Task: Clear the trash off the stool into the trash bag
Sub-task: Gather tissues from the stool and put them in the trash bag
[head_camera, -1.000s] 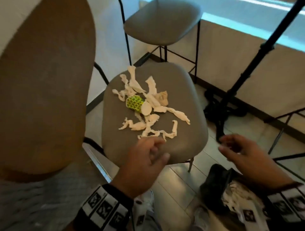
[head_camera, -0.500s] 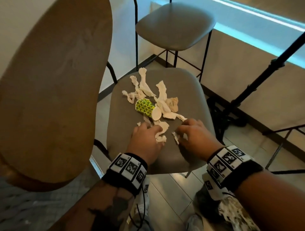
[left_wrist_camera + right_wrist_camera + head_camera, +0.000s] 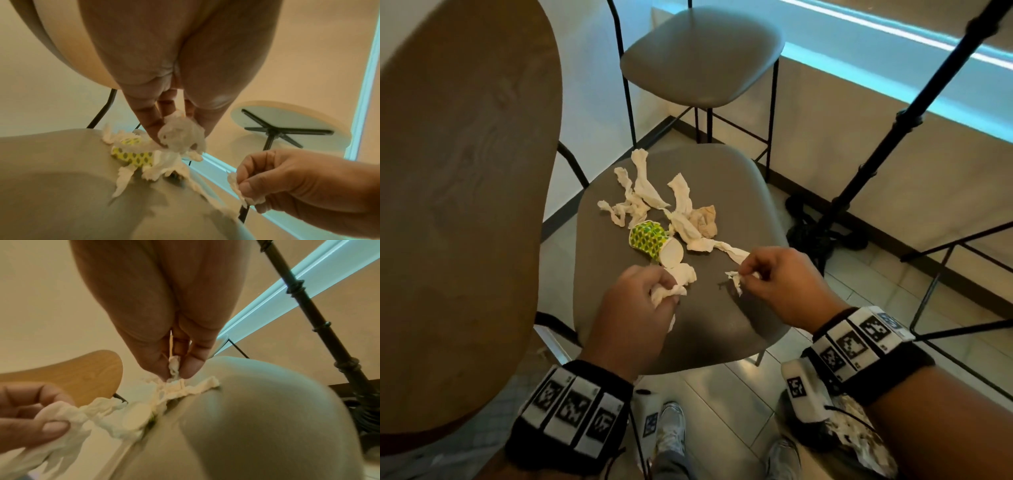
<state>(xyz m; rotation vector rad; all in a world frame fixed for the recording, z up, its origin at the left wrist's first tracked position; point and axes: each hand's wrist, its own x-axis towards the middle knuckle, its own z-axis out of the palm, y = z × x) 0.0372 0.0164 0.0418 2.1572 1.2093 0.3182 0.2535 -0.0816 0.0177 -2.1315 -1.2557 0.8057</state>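
Note:
The grey stool [image 3: 726, 192] carries several white tissue strips [image 3: 643, 192], a brownish crumpled napkin [image 3: 705, 221] and a green-and-yellow paper cup [image 3: 650, 240] lying on its side. My left hand [image 3: 654, 294] grips a wad of white tissue [image 3: 180, 134] just above the seat's near part, close to the cup. My right hand [image 3: 748, 277] pinches a small tissue scrap [image 3: 174, 368] between thumb and fingers, a little above the seat. The black trash bag [image 3: 859, 442] lies on the floor at lower right, partly hidden by my right forearm.
A round wooden table top [image 3: 458, 205] fills the left side, close to the stool. A second grey stool [image 3: 698, 58] stands behind. A black tripod pole [image 3: 887, 137] with coiled cables [image 3: 815, 233] rises on the right. My shoes [image 3: 671, 431] stand on the tiled floor.
Both hands came in over the stool seat, closed on tissue pieces near its front, and have now lifted them slightly off the seat.

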